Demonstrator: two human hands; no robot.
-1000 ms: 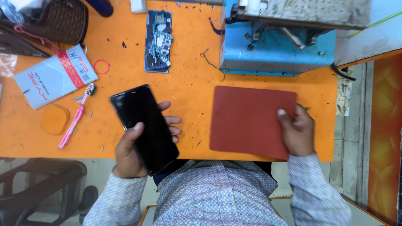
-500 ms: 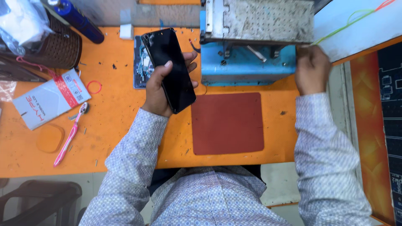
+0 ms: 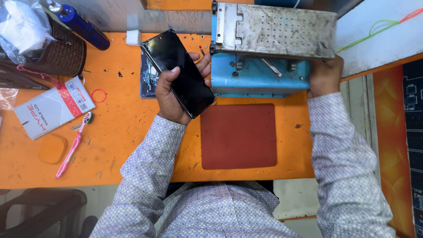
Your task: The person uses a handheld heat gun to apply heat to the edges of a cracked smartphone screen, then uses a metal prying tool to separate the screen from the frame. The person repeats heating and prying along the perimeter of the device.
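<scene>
Near: red-brown mat (image 3: 238,135) lying bare on orange bench (image 3: 132,132). Middle: left hand (image 3: 174,94) wrapped around black smartphone (image 3: 177,72), glass up, raised just left of blue machine (image 3: 260,79). Far right: right hand (image 3: 325,76) against machine's right end; closure there not discernible. Step apparently presenting phone to perforated metal plate (image 3: 282,31); next likely demands flat, aligned placement.
</scene>
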